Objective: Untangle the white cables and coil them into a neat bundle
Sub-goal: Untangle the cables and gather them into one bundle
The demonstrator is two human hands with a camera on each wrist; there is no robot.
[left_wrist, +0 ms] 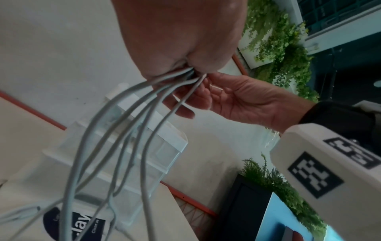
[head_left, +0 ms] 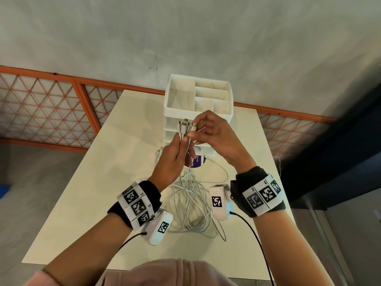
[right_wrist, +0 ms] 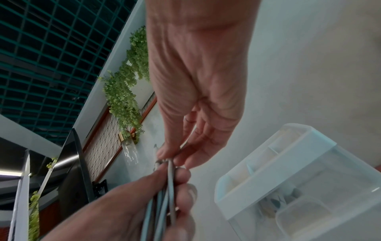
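Note:
My left hand is raised above the table and grips several white cables just below their plug ends, which stick up side by side. My right hand meets it from the right and pinches one plug at the top of the bunch. Below the hands the cables hang down into a loose tangle of loops on the table. In the left wrist view the strands fan out downward from my left fist. In the right wrist view my right fingers pinch the cable tops above my left hand.
A white drawer organiser with open top compartments stands at the table's far edge, right behind the hands. A white and purple round container lies under them. The cream table ends close on both sides. An orange lattice railing runs behind.

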